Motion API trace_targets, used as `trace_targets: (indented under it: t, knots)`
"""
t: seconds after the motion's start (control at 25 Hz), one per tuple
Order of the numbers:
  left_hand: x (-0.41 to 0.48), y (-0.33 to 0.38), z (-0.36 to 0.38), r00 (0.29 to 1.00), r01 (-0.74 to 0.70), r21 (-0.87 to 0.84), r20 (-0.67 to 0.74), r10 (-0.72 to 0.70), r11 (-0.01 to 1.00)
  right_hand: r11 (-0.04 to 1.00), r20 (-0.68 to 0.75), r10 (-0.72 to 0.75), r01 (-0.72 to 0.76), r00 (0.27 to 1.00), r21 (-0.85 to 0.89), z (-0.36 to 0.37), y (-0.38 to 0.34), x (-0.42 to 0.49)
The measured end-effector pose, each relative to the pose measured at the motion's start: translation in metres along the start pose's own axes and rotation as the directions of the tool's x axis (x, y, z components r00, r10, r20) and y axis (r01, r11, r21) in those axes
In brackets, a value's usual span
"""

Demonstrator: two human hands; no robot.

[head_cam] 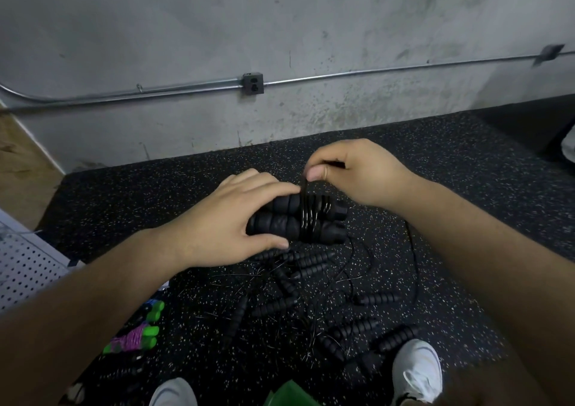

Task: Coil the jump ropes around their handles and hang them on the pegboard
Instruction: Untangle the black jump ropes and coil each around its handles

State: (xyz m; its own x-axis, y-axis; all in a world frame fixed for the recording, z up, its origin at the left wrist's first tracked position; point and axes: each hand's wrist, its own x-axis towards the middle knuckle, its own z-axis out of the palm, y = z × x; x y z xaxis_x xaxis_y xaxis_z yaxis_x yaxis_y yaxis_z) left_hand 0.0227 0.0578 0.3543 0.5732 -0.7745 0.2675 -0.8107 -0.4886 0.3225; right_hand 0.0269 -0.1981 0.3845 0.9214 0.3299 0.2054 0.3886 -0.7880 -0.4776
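Observation:
My left hand grips two black ribbed jump rope handles held side by side, level, above the floor. Several turns of thin black rope wrap around both handles near their right ends. My right hand pinches the rope just above the handles between thumb and forefinger; the loose rope trails down to the floor on the right. A white pegboard shows at the left edge.
Several more black handles and tangled ropes lie on the speckled black floor mat between my white shoes. A coiled purple rope with green handles lies at lower left. A grey wall with conduit and an outlet stands behind.

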Motion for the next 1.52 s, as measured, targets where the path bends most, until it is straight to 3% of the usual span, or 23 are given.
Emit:
trace_targets:
  t: [0.08, 0.16, 0.2, 0.28, 0.44, 0.64, 0.92, 1.16, 1.36, 1.52]
  knots:
    - [-0.001, 0.006, -0.003, 0.999, 0.027, -0.099, -0.038, -0.031, 0.995, 0.938, 0.012, 0.05, -0.051, 0.999, 0.343, 0.002, 0.005, 0.002]
    - [0.0, 0.01, -0.003, 0.992, 0.063, -0.116, -0.099, -0.075, 0.991, 0.78, 0.119, 0.121, -0.169, 0.985, 0.602, 0.012, 0.003, -0.004]
    - [0.001, 0.009, -0.002, 0.986, 0.085, -0.092, -0.137, -0.097, 0.992, 0.771, 0.188, 0.166, -0.247, 0.968, 0.587, 0.021, -0.001, -0.008]
    - [0.002, 0.005, 0.001, 0.972, 0.138, -0.022, -0.191, -0.14, 0.99, 0.859, 0.287, 0.238, -0.339, 0.928, 0.383, 0.048, -0.009, -0.016]
    - [0.005, -0.017, 0.007, 0.943, 0.25, 0.086, -0.249, -0.222, 0.964, 0.859, 0.349, 0.227, -0.356, 0.909, 0.368, 0.085, -0.022, -0.022]
    - [0.004, -0.049, -0.003, 0.897, 0.386, 0.182, -0.303, -0.322, 0.904, 0.93, 0.411, 0.204, -0.307, 0.888, 0.2, 0.083, -0.042, -0.021]
    - [-0.004, -0.07, 0.002, 0.903, 0.415, 0.231, -0.223, -0.367, 0.88, 0.987, 0.266, 0.144, -0.118, 0.953, -0.112, 0.049, -0.062, -0.013]
    - [-0.002, -0.064, 0.004, 0.942, 0.333, 0.231, -0.115, -0.314, 0.914, 0.915, 0.123, -0.003, 0.052, 0.992, -0.399, 0.025, -0.065, -0.01]
    - [0.0, -0.047, 0.009, 0.977, 0.204, 0.21, 0.012, -0.211, 0.956, 0.948, -0.045, -0.041, 0.025, 0.998, -0.317, 0.011, -0.053, -0.005]
    - [0.001, -0.031, 0.007, 0.985, 0.15, 0.152, 0.067, -0.161, 0.977, 0.981, -0.069, 0.023, -0.036, 0.997, -0.191, 0.006, -0.032, 0.001]
